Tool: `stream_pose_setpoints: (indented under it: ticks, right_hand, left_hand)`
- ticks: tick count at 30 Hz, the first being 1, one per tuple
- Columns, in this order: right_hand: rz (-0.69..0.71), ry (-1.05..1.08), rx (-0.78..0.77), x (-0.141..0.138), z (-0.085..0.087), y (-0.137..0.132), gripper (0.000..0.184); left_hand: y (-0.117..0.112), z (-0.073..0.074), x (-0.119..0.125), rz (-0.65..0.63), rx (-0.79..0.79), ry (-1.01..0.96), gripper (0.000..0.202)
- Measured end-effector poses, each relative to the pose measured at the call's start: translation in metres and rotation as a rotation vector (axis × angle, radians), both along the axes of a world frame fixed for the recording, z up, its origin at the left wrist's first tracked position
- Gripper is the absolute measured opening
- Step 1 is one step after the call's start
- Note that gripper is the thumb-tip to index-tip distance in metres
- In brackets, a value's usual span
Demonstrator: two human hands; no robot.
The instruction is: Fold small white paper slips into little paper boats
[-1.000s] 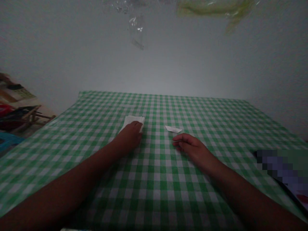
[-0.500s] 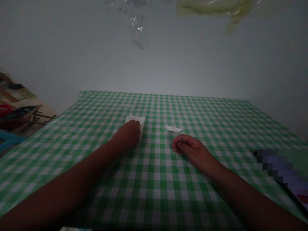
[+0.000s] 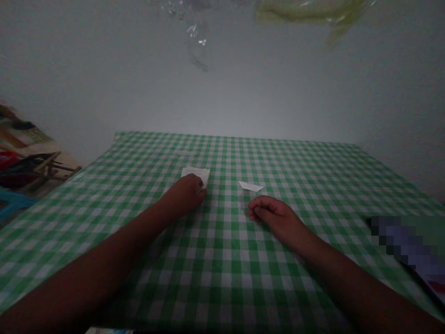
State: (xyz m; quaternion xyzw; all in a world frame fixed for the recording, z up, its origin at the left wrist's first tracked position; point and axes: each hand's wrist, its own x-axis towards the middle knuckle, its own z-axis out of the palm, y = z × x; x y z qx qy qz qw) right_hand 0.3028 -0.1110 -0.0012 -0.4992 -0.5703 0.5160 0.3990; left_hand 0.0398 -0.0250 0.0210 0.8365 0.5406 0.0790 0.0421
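Since a second ago, the fingers of the right hand (image 3: 273,214) have been curled in more tightly, and the left hand (image 3: 186,192) has been shifted slightly to the left over the papers (image 3: 205,173), so that their left edge is now mostly covered. The slip (image 3: 251,186) has been left in the same place.

The papers are stacked loosely left of centre on the cloth (image 3: 222,278), with their far edges exposed beyond the knuckles and their near part hidden. They are touched by the left hand, which is laid over them with the fingers bent and the thumb brought out along the right side; whether a sheet is pinched between thumb and fingers cannot be told. The slip is set apart to the right of the papers, flat on the cloth, narrow and slanted at both ends, with small lines of print that cannot be read. Just nearer than the slip, the right hand is held half closed, the thumb drawn against the bent index finger; whether anything is enclosed cannot be told.

The table is covered by the cloth, checked in green and white. At the right edge a dark-rimmed object (image 3: 399,243) is blurred out by large pixels. Behind, the wall (image 3: 243,88) is marked by clear tape (image 3: 198,39) and yellow tape (image 3: 309,13). At far left, a blue object (image 3: 14,204) is seen below some clutter.
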Motion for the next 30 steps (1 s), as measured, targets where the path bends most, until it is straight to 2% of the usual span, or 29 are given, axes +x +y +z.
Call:
stream_pose_setpoints:
  ticks: [10, 14, 19, 21, 23, 26, 30]
  right_hand:
    - [0.018, -0.017, 0.025, 0.000, 0.003, -0.001, 0.011]
    - [0.008, -0.013, 0.013, 0.000, 0.001, -0.002, 0.011]
    - [-0.014, -0.067, 0.097, 0.000, -0.002, -0.003, 0.009]
    - [-0.036, -0.150, 0.185, -0.001, -0.002, -0.004, 0.012]
    - [-0.041, -0.245, 0.295, -0.002, 0.000, -0.006, 0.027]
    - [0.031, -0.357, 0.462, -0.004, 0.005, -0.010, 0.047]
    - [0.188, -0.424, 0.605, -0.005, 0.008, -0.012, 0.045]
  left_hand:
    - [0.001, 0.001, -0.001, -0.025, -0.032, -0.024, 0.025]
    - [0.000, 0.001, 0.000, -0.004, 0.038, 0.076, 0.027]
    - [-0.008, 0.012, 0.007, -0.006, 0.212, 0.088, 0.028]
    - [-0.016, 0.016, 0.012, -0.096, 0.254, 0.030, 0.026]
    - [-0.026, 0.017, 0.019, -0.244, 0.242, -0.013, 0.024]
    - [-0.041, 0.011, 0.030, -0.465, 0.225, -0.052, 0.025]
    - [-0.052, -0.002, 0.039, -0.655, 0.286, -0.108, 0.026]
